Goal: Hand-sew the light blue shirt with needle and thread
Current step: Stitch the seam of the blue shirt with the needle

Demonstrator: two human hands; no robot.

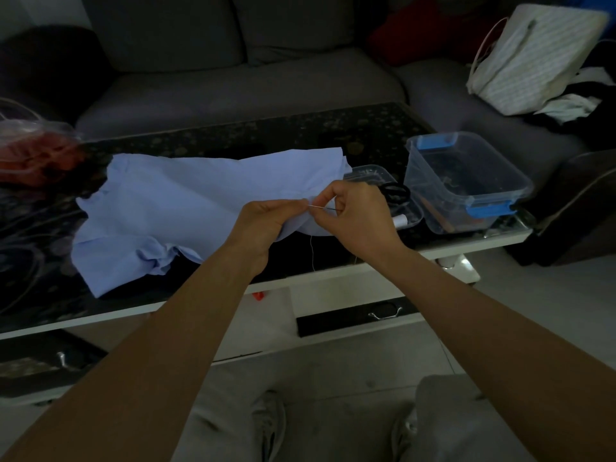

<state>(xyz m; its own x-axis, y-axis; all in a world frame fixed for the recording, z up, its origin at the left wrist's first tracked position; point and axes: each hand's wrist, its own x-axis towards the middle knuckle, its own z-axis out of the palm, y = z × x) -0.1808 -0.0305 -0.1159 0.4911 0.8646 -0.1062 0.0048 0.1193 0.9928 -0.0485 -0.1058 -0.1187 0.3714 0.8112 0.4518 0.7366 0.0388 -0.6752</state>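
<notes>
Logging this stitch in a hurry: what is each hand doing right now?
Left hand: pinches a fold of the light blue fabric shirt.
Right hand: pinches the thin silver needle, whose tip is at that fold.

Head-worn camera faces forward and down, close above left hand (263,221) and right hand (360,215), at the near edge of the black glass-topped table (300,128)

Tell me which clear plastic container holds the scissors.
The shallow tray, just behind the right hand; the black scissors lie in it. The deeper tub has blue latches.
</notes>
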